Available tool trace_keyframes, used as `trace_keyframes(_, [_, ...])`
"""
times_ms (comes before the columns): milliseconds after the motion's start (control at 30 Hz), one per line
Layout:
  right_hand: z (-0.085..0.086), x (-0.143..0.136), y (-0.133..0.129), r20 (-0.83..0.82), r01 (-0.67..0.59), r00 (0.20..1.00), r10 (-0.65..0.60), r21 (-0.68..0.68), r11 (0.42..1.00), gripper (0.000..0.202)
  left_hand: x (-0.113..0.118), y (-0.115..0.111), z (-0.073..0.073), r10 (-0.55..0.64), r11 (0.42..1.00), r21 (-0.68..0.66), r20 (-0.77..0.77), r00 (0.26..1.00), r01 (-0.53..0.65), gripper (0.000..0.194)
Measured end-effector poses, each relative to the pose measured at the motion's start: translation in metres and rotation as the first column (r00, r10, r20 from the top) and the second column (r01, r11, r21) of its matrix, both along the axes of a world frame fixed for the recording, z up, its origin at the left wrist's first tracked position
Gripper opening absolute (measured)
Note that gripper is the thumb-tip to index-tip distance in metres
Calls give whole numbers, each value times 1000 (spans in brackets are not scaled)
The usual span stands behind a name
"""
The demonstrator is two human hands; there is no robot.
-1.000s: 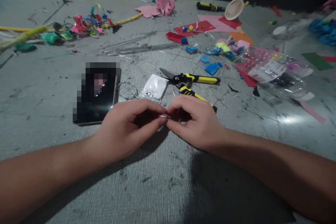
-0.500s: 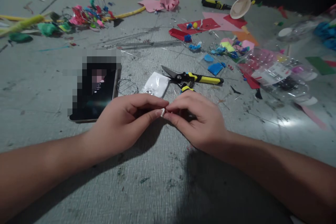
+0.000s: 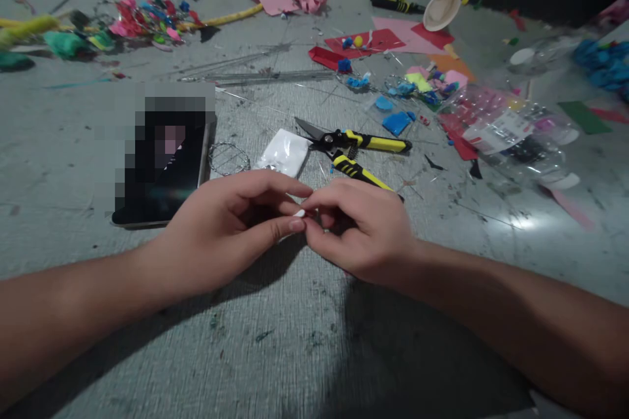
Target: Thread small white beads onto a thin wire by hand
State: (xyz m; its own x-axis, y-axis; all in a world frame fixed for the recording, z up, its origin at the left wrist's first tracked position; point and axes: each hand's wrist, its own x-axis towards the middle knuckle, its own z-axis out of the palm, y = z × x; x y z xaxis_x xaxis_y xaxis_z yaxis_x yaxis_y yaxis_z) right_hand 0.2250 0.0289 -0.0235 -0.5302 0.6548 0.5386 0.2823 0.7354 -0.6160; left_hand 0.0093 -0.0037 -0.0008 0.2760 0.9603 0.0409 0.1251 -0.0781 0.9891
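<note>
My left hand [image 3: 236,229] pinches a small piece of white clay [image 3: 299,213] between thumb and forefinger. From the other side my right hand [image 3: 361,229] closes its thumb and fingertips on the same bit, so the fingertips of both hands meet and partly hide it. Just beyond the hands lies a white clay packet [image 3: 285,152] in clear plastic. A pair of shears [image 3: 376,142] with yellow and black handles rests beside it, blades apart. Left of the packet is a ring of thin wire [image 3: 228,158].
A phone [image 3: 162,196], partly pixelated, lies to the left. Clear plastic bottles [image 3: 511,134] and coloured paper [image 3: 366,44] are at the right and back. A paper cup [image 3: 442,10] lies tipped at the back. Wire decorated with coloured clay [image 3: 147,19] sits at the far left.
The white piece has turned between my fingertips and now shows as a small flat tip. My right hand has shifted slightly, uncovering more of the shears' lower handle. The view has moved a little.
</note>
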Motion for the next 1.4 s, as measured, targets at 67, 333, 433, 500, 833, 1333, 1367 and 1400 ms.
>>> trace_keyframes(67, [-1,0,2,-12,-47,999,47,10,999,8,0,-1,-1,19,1000,0,6,1000,-19,25])
trace_keyframes(333, [-6,1,7,-44,-86,995,92,129,988,15,-3,-2,-4,128,992,15,-91,988,-127,23])
trace_keyframes(433, [-5,3,9,-25,-81,996,85,144,986,10,-4,-1,-3,99,995,-3,-89,991,-99,25])
trace_keyframes(500, [-4,4,9,-26,-68,997,73,145,987,7,-4,-1,-3,80,997,-4,-90,993,-81,28])
trace_keyframes(833, [-5,4,9,-39,-65,997,68,55,996,9,-3,0,-5,116,993,31,-114,987,-113,13])
trace_keyframes(1333, [-5,1,5,-88,11,996,-14,-32,999,8,-10,1,-4,85,993,99,-196,977,-66,22])
trace_keyframes(1367, [-4,1,5,-80,14,997,-16,-26,1000,10,-9,1,-3,65,995,80,-179,982,-51,20])
trace_keyframes(1400, [-3,2,5,-75,19,997,-20,-17,1000,10,-8,1,-3,54,997,61,-167,985,-44,18])
